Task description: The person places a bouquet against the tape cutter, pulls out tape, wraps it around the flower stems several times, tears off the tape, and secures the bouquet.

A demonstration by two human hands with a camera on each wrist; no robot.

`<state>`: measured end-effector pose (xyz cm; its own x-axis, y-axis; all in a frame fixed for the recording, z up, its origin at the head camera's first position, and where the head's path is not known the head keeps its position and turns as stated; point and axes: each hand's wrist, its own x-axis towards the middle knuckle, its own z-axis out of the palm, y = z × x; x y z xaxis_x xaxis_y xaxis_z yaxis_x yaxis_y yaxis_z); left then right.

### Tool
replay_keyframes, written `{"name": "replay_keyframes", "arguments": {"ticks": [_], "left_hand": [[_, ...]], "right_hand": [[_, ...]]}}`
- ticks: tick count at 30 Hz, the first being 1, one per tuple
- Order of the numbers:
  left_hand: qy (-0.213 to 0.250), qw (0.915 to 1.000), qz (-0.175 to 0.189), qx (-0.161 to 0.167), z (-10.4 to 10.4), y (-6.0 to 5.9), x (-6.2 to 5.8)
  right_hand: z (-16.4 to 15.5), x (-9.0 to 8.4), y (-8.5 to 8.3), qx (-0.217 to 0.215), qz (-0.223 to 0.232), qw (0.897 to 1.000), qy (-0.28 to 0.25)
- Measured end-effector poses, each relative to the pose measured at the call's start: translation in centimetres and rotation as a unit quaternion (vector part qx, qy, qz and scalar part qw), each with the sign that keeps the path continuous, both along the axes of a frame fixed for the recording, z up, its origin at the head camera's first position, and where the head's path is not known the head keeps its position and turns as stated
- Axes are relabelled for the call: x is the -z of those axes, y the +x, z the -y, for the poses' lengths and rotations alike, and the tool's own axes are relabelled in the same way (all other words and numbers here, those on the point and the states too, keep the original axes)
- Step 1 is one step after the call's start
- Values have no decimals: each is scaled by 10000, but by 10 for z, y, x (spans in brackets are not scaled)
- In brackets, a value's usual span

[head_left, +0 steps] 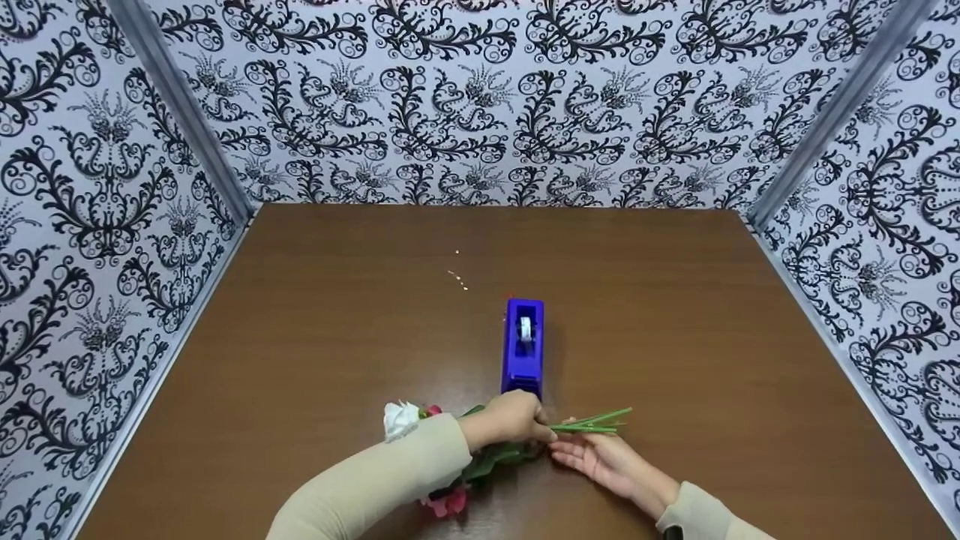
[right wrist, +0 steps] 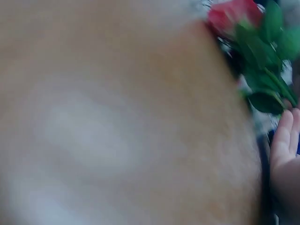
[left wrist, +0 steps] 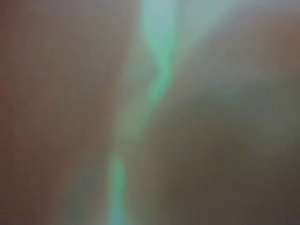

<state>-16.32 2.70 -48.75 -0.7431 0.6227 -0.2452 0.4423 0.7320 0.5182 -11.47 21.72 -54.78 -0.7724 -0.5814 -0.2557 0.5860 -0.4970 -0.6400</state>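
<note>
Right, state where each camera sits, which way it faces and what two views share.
Head: worn on the head, facing forward and down at the table; left hand and right hand show.
Left wrist: on that wrist, facing its work; green streaks, skin too blurred to confirm.
Right wrist: on that wrist, facing a reddish flower and green leaves; fingers show at right.
Head and right wrist both show a reddish flower and green leaves.

Smooth plastic tape dispenser [head_left: 513, 367], glossy wood-grain table [head_left: 660, 322], matt cloth sleeves [head_left: 375, 469]

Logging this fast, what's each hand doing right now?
Left hand: holding the flower stems.
Right hand: open, fingers fairly straight, close by the stems.
</note>
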Motion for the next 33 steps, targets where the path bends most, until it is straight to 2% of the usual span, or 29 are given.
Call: {"name": "replay_keyframes", "arguments": {"ticks": [4,9,15,20,29,33], "left_hand": [[27,9998,-142,162,1,-2,0],[47,9989,-300,366,3,-4,1],[135,9987,-271,421,5,-3,-1],[202,9982,-135,557,5,-1,-3],[241,9969,-241,709,7,0,-3],[160,9965,-268,772,6,-2,-3]], "right_hand": [[-7,1,-10,-420,37,9984,-369],[-8,1,-20,-695,-91,9970,-316],[-4,-2,-31,-1005,-244,9935,475],[-3,-4,-41,-1494,-473,9800,1227],[-3,-6,-54,-1853,-1012,9623,1715],[-5,-6,-61,-1966,-1413,9576,1563]]}}
